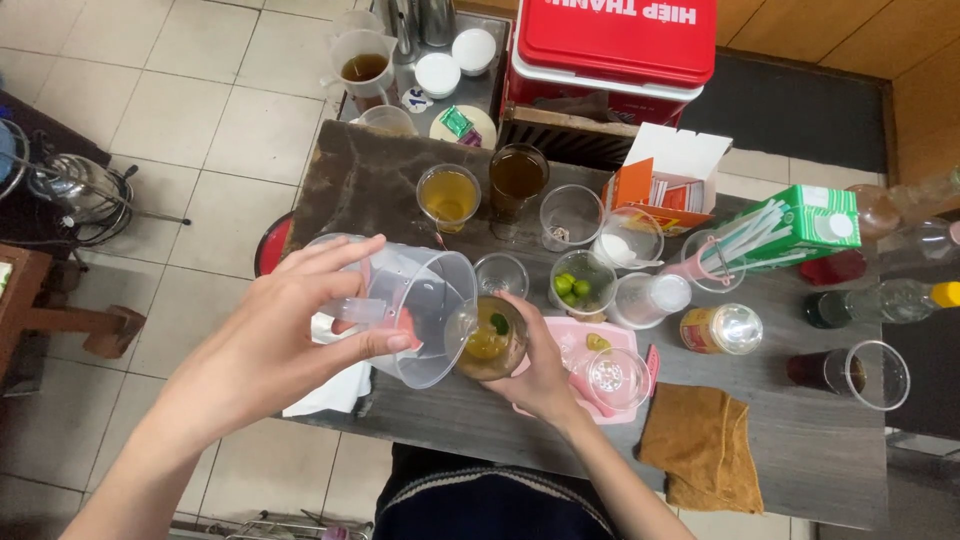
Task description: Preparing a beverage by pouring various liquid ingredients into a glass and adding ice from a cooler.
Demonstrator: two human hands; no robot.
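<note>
Plastic cup (490, 345) of yellow-green drink, with a lime piece floating in it, sits near the front edge of the dark table (800, 440), just left of the pink tray (568, 340). From the head camera, the right hand (540, 375) wraps round this cup from its tray side, fingers curled closed against the wall. The left hand (290, 335) grips a clear measuring jug (420, 310) by its handle, fingers closed tight, thumb on top; the jug is tipped toward the tray, its rim touching or overlapping the cup's rim. Whether liquid is running out of it cannot be told.

On the pink tray stands a clear citrus juicer (617, 372), with a lime piece (598, 343) behind it. Just behind the tray is a cup of whole green limes (575, 287), and to the left of that an empty small glass (501, 273). Farther back from the tray stand a cup of amber tea (448, 196), a darker glass of tea (518, 176) and an empty clear cup (570, 215). Right of the tray lie a lidded jar (720, 328) and a green carton (805, 225) with white straws (745, 235) beside it. A mustard cloth (705, 445) lies at the table's front, right of the tray. A red cooler box (615, 40) stands far behind the tray. A white cloth (330, 385) lies under the left hand, left of the tray.
</note>
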